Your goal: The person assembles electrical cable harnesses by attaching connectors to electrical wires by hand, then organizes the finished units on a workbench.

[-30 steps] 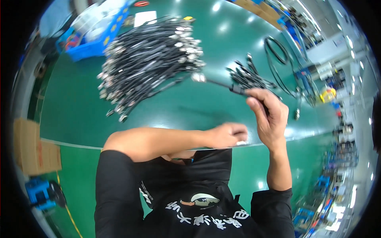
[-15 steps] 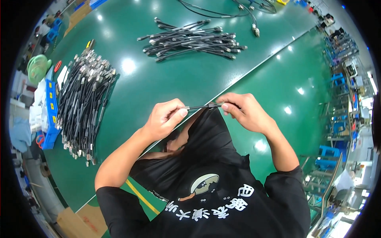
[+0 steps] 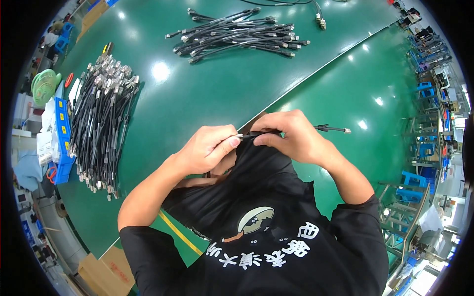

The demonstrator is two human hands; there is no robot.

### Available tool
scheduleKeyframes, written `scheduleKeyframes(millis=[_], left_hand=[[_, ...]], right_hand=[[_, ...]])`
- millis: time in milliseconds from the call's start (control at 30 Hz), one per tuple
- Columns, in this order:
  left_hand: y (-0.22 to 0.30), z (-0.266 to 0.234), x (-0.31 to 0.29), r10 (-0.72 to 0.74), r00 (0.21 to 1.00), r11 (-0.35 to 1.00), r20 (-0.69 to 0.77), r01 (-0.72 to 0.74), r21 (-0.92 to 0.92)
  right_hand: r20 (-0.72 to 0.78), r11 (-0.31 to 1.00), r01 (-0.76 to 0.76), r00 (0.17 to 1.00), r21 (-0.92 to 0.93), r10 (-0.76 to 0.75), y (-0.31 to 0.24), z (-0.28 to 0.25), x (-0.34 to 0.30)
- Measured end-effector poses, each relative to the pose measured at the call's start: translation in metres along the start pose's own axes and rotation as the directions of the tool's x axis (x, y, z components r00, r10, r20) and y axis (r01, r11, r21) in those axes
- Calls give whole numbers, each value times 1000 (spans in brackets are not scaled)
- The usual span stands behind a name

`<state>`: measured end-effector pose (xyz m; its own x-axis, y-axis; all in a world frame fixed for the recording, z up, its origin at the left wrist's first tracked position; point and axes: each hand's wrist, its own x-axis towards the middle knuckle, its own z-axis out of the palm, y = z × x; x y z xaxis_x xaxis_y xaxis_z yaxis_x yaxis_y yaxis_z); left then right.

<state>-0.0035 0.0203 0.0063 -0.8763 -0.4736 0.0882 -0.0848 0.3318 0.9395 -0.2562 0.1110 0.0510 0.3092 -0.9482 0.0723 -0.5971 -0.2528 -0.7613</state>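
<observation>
The left hand (image 3: 210,147) pinches one metal end of a cable (image 3: 323,128); the right hand (image 3: 294,137) pinches it close by, the other end poking out beyond. Both are by the edge of the worktop (image 3: 165,118). Farther lies a small pile (image 3: 242,38) of cables; leftward, a larger bundle (image 3: 102,130) beside a blue bin (image 3: 62,148).

The cable (image 3: 326,128) in the fingers (image 3: 269,141) was black, its plug (image 3: 347,130) silvery. Beyond them the table (image 3: 163,108) was plain green; to their left, the box (image 3: 64,165) was blue with yellow patches (image 3: 61,117); below, the shirt (image 3: 291,224) was black with white lettering (image 3: 299,248).
</observation>
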Motion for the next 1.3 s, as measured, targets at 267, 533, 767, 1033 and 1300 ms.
scheduleKeyframes(millis=[267, 533, 767, 1033, 1300], left_hand=[[8, 1, 3, 226, 971, 903, -83, -177, 391], [0, -5, 4, 330, 944, 791, 12, -284, 542], [2, -3, 3, 372, 927, 820, -55, -300, 488], [3, -2, 2, 388, 921, 786, -25, -317, 530], [1, 0, 3, 440, 898, 786, -8, -381, 487]], right_hand=[[-87, 999, 47, 995, 10, -46, -7, 12, 9], [-113, 997, 68, 991, -39, -72, -9, 17, 9], [-122, 966, 182, 971, -183, -206, -13, 17, 9], [-80, 993, 113, 990, -17, -114, -12, 13, 13], [-21, 984, 169, 985, -51, -170, -12, 10, 15]])
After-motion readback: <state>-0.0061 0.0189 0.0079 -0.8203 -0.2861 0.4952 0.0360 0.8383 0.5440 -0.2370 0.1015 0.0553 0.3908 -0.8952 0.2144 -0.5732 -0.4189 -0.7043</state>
